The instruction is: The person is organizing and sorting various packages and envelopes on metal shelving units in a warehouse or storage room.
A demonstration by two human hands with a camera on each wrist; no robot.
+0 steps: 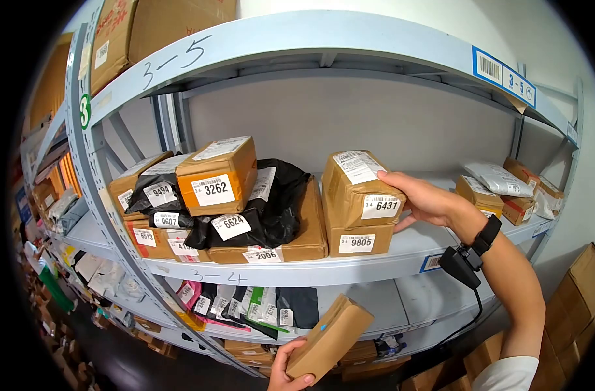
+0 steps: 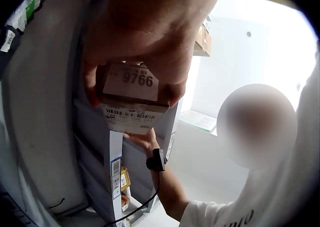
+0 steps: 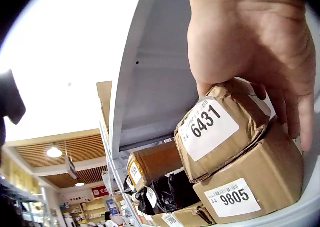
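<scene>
My left hand (image 1: 288,367) grips one end of a long narrow cardboard box (image 1: 333,335), tilted in front of the lower shelf. In the left wrist view, the label on that box's end (image 2: 132,82) reads 9766. On the middle shelf, my right hand (image 1: 425,199) holds a cardboard box labelled 6431 (image 1: 354,193), its thumb on the top and its fingers down the right side. That box sits on another cardboard box labelled 9805 (image 1: 375,240). In the right wrist view, the right hand (image 3: 255,42) reaches over the 6431 box, whose edges are creased.
Left of the stack are a box labelled 3262 (image 1: 217,176), a black plastic parcel (image 1: 281,202) and a wide box (image 1: 310,221). Small parcels (image 1: 499,179) lie at the shelf's right end. An upright post (image 1: 92,176) stands left; bagged parcels (image 1: 297,306) fill the shelf below.
</scene>
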